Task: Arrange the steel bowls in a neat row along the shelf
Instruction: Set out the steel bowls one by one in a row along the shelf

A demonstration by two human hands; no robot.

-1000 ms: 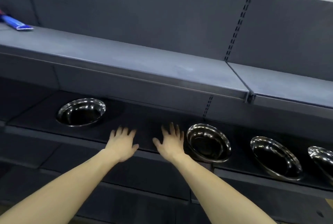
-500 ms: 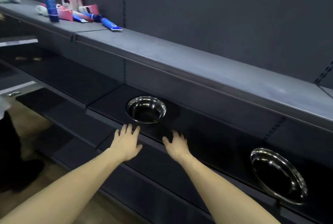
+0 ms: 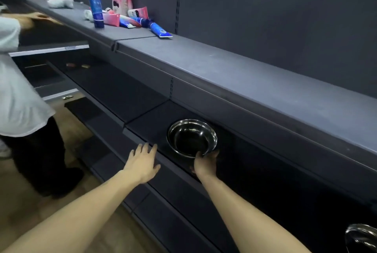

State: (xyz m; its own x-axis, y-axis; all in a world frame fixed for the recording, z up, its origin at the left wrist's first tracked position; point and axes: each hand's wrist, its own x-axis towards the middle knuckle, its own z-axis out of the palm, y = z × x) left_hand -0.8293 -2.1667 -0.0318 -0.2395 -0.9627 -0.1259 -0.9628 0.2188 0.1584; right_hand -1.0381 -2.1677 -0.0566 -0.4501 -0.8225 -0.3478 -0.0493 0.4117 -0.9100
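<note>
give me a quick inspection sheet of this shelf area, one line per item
surface: dark lower shelf, bare left of the bowl; grey upper shelf above it
job's things: steel bowl upright on the lower shelf; second bowl cut off at the bottom right corner
clutter: blue tube standing, pink packs and a lying tube on the upper shelf; white bundle further left
grippers: right hand grips the near rim of the steel bowl; left hand open, flat at the shelf's front edge
cables: nothing seen
surroundings: dark back panel, wood floor, another person at left in a white top
</note>
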